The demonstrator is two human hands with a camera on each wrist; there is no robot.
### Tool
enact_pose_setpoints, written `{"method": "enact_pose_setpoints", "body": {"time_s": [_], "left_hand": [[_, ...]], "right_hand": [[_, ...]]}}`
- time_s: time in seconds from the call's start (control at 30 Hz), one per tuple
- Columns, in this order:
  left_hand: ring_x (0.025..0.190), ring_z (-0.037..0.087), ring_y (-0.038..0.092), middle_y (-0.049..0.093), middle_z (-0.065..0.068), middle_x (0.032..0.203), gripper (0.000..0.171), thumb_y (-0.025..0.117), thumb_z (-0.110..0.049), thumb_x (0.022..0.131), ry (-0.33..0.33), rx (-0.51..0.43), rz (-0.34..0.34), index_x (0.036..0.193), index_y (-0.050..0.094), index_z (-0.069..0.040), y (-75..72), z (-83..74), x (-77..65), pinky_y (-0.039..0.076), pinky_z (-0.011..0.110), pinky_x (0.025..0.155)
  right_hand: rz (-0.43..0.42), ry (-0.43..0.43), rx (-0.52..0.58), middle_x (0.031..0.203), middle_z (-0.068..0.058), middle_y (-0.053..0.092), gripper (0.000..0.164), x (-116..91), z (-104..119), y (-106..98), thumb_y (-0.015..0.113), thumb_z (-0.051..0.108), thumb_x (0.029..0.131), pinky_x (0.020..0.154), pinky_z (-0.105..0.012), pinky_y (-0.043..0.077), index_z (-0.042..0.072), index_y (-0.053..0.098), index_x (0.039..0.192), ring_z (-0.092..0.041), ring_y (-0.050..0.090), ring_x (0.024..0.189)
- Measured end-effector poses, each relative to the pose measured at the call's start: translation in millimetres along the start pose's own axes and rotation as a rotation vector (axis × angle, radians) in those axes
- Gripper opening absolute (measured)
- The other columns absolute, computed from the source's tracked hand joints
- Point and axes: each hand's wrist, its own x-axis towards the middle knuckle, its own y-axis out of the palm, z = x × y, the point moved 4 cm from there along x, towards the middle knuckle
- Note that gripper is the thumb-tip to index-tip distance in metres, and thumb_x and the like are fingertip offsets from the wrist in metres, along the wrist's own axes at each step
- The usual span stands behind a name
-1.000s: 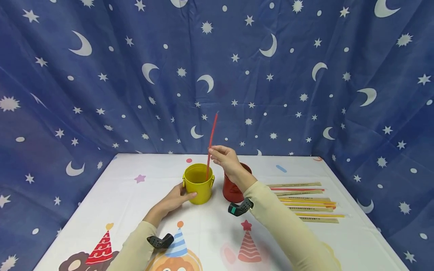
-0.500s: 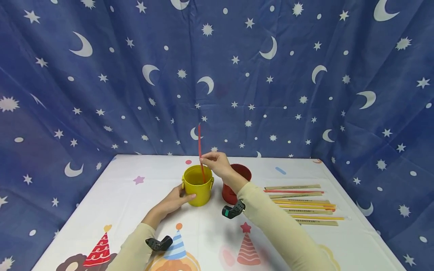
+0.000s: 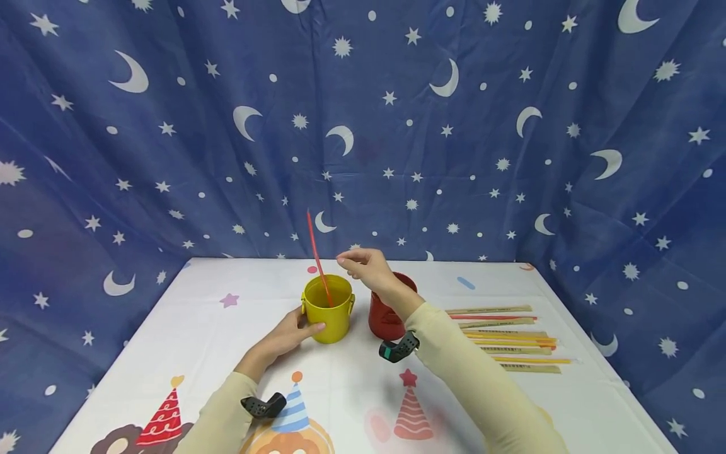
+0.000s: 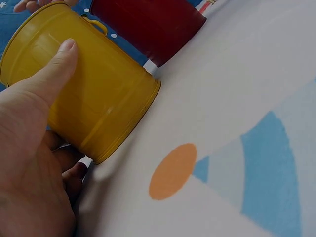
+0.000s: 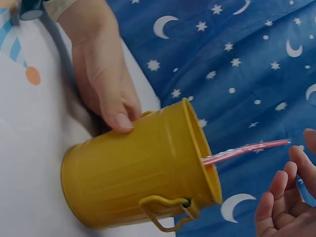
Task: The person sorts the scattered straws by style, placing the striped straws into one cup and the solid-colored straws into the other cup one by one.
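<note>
My left hand [image 3: 286, 333] holds the side of a small yellow metal bucket [image 3: 332, 323], its thumb across the front and its fingers around the far side. The bucket stands upright on the table with ring handles at its sides. A red drinking straw [image 3: 315, 246] leans inside it, its upper part sticking out past the rim and tilted left. Shiny clear film shows on the straw in the right wrist view. My right hand [image 3: 370, 270] hovers above and right of the rim, apart from the straw, fingers loosely bent with nothing between them.
A red bucket [image 3: 386, 320] stands just right of the yellow one, partly behind my right forearm. Several paper-wrapped straws [image 3: 530, 369] lie in a row at the right, among yellow straws [image 3: 535, 360] and a red one. A blue starry curtain [image 3: 397, 157] hangs behind the table.
My right hand lowered the red straw into the yellow bucket and let it go. The straw now leans left, and the hand has drawn slightly away to the right. My left hand stays on the bucket.
</note>
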Motion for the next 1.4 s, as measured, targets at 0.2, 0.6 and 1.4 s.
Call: {"method": "enact_pose_setpoints", "body": {"time_s": [0.2, 0.6, 1.4], "left_hand": [[0.154, 0.045, 0.020, 0.019, 0.025, 0.167, 0.103, 0.068, -0.056, 0.091, -0.001, 0.017, 0.009, 0.160, 0.017, 0.001, 0.1, 0.1, -1.7, 0.020, 0.061, 0.125], [0.155, 0.044, 0.019, 0.020, 0.024, 0.167, 0.101, 0.069, -0.053, 0.092, -0.005, -0.001, 0.002, 0.161, 0.018, 0.000, 0.4, -0.9, -3.1, 0.019, 0.060, 0.126], [0.154, 0.043, 0.025, 0.028, 0.024, 0.164, 0.094, 0.071, -0.047, 0.092, 0.044, -0.031, 0.017, 0.159, 0.025, 0.000, -2.1, 1.3, 2.7, 0.022, 0.060, 0.125]], "right_hand": [[-0.001, -0.024, 0.038, 0.129, -0.012, 0.068, 0.034, -12.9, -0.4, -14.2, 0.066, 0.029, 0.099, 0.105, -0.045, 0.053, 0.011, 0.070, 0.127, -0.028, 0.063, 0.109], [-0.077, -0.099, 0.101, 0.110, -0.010, 0.071, 0.033, -53.5, -17.3, -56.5, 0.062, 0.023, 0.101, 0.090, -0.025, 0.054, 0.001, 0.068, 0.125, -0.019, 0.063, 0.092], [-0.298, -0.220, 0.190, 0.088, 0.009, 0.067, 0.015, -93.0, -75.9, -165.8, 0.059, 0.020, 0.103, 0.081, -0.016, 0.055, 0.026, 0.074, 0.104, -0.003, 0.062, 0.083]]}}
